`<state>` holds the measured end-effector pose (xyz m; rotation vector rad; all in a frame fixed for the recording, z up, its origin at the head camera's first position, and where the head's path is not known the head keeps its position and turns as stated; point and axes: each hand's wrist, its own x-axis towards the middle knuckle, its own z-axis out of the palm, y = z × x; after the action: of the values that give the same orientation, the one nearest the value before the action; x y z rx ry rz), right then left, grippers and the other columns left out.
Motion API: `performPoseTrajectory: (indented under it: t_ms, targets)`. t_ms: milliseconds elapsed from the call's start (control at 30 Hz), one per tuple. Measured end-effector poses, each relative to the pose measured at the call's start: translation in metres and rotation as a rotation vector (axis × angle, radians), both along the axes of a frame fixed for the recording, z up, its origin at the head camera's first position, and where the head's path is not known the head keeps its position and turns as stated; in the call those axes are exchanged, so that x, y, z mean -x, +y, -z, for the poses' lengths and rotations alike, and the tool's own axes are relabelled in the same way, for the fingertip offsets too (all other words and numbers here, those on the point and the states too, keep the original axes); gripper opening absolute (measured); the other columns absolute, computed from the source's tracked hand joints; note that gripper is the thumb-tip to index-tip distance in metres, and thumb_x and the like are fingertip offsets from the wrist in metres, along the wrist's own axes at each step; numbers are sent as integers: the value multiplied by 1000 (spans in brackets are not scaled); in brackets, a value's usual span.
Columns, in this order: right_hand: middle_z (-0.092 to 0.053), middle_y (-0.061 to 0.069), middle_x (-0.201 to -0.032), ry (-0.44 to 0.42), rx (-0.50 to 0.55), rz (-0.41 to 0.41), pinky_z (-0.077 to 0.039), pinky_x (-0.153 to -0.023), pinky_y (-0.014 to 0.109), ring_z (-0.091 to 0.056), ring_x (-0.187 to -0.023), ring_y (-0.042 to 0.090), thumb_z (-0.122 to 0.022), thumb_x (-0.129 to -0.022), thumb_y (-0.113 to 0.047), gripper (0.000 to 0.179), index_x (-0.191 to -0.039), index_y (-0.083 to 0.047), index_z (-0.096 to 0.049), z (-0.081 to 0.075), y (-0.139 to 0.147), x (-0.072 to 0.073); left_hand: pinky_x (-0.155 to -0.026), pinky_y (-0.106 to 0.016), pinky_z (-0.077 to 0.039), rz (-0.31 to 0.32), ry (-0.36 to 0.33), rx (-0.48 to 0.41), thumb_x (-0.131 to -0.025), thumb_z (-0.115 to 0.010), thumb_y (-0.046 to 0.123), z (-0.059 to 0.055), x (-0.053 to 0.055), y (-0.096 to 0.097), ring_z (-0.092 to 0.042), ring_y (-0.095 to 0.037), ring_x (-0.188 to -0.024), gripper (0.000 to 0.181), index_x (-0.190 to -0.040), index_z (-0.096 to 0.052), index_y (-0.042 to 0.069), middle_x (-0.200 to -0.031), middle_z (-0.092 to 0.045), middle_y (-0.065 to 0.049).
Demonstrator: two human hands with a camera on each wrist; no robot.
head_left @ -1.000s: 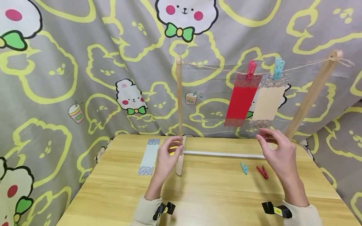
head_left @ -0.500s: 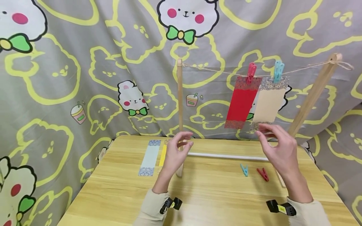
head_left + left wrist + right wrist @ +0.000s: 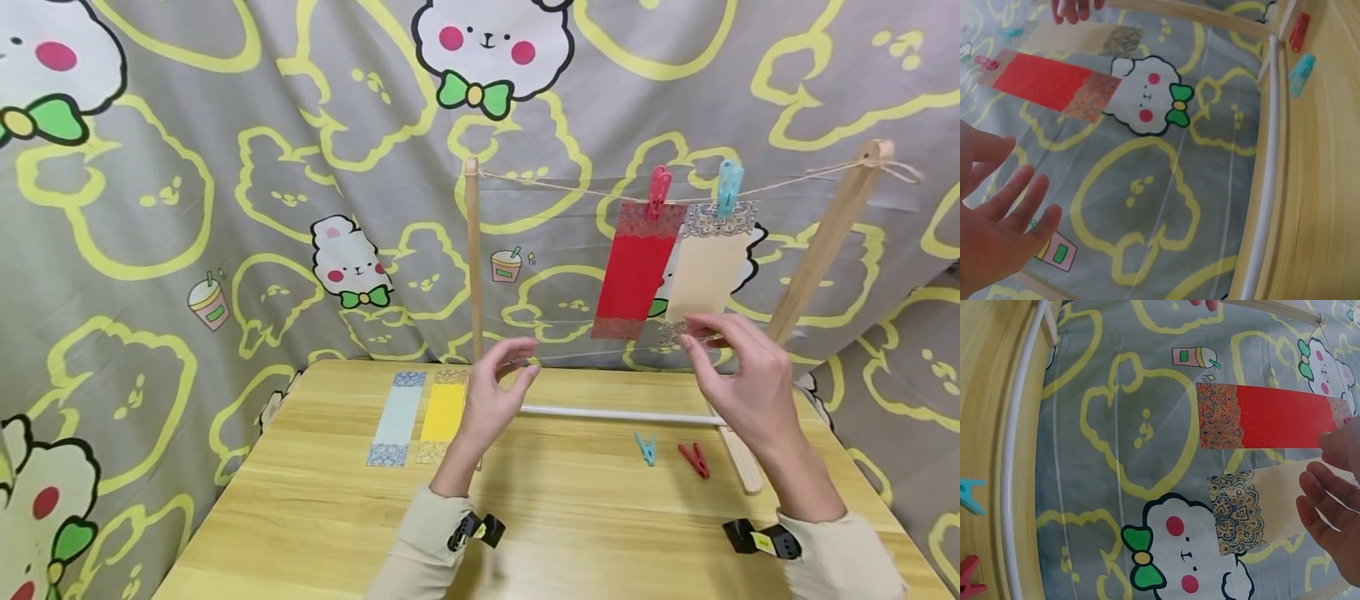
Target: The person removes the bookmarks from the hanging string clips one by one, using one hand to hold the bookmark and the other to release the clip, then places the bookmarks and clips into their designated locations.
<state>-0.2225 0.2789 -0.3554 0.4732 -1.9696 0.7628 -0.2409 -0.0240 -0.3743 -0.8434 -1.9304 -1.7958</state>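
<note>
My left hand (image 3: 491, 396) is raised over the table near the left post, its fingers loosely bent and nothing between them. In front of the pale hanging card, my right hand (image 3: 750, 387) is also without anything in its fingers; it overlaps that card's lower end in the head view. A red clothespin (image 3: 658, 192) fixes a red card (image 3: 636, 275) to the string, and a light blue clothespin (image 3: 730, 190) fixes the beige card (image 3: 705, 271) beside it. Both cards have patterned ends. The right wrist view shows the right fingers (image 3: 1329, 494) by the beige card.
A wooden stand with a left post (image 3: 474, 258), right post (image 3: 825, 250) and white bar (image 3: 615, 415) carries the string. On the table (image 3: 585, 517) lie a pale blue card (image 3: 397, 421), a yellow card (image 3: 444, 412), a blue clothespin (image 3: 646, 451) and a red clothespin (image 3: 694, 460).
My left hand has moved right and slightly up, uncovering the yellow card on the table. My right hand has risen a little. The two hanging cards stay clipped.
</note>
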Motion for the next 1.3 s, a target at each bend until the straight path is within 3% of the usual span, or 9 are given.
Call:
performPoseTrajectory:
  t_ms: [167,400,633,933,1067,1300]
  targets:
    - [-73,12,-100,-13,-23,0,-42,-84,6,-63,-86,18,-81,-79,7,33,-111,1,-75,-3,1,1,-97,-60,-52,-3,-34,-15,-91,-66,-14,0,3,7,-64,-43,-112,29,-120,-63,-13,-119,-67,-28]
    - [-72,13,-104,-20,-59,-3,-42,-85,5,-64,-88,24,-83,-78,6,37,-113,1,-74,-10,3,1,-94,-50,-56,-68,-8,3,-91,-72,-6,26,28,17,-68,-34,-109,33,-123,-68,1,-119,-72,-13]
    - [-70,13,-107,-20,-91,3,-40,-88,2,-65,-93,27,-84,-76,6,41,-115,0,-74,-19,8,-2,-96,-46,-55,-77,-40,27,-93,-72,3,28,28,23,-69,-26,-109,33,-125,-67,7,-121,-72,-6]
    - [-69,15,-107,0,-116,9,-38,-85,7,-63,-96,27,-82,-77,6,40,-115,0,-73,-32,10,-1,-94,-48,-57,-20,-33,-12,-93,-71,-2,27,31,33,-68,-29,-108,30,-123,-66,-2,-119,-70,-12]
    - [-69,14,-108,-5,-113,11,-38,-85,8,-63,-97,27,-82,-78,5,39,-116,0,-73,-35,10,0,-94,-51,-56,-40,-33,-14,-93,-72,-2,25,33,38,-68,-29,-108,30,-122,-67,-1,-117,-71,-12]
    - [-69,14,-110,16,-115,-4,-38,-84,10,-64,-96,29,-83,-77,3,40,-116,0,-73,-40,5,3,-97,-55,-54,-53,-56,-39,-91,-68,-11,24,35,48,-64,-44,-111,30,-120,-64,-10,-117,-69,-26]
